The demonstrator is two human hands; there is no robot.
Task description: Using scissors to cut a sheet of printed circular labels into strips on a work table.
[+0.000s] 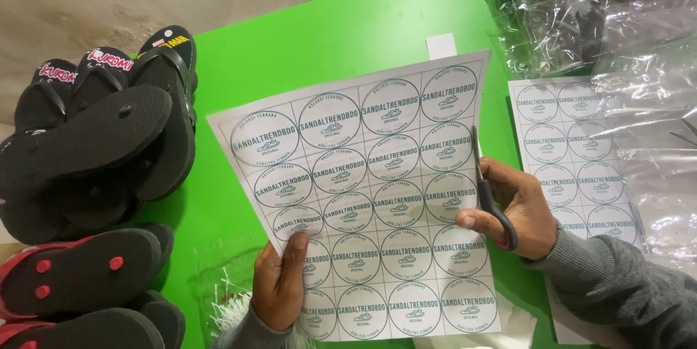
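From the head view I see my left hand pinching the lower left edge of a label sheet, thumb pressed on top, holding it raised over the green counter. My right hand is closed through the handles of a pair of scissors, the blades lying along the sheet's right edge. Just right of that hand a second label sheet lies flat, partly under clear plastic bags. Well left of my left hand, stacked black flip-flops crowd the counter's edge. Bare green surface lies beyond the sheet's top edge, apart from a small white slip.
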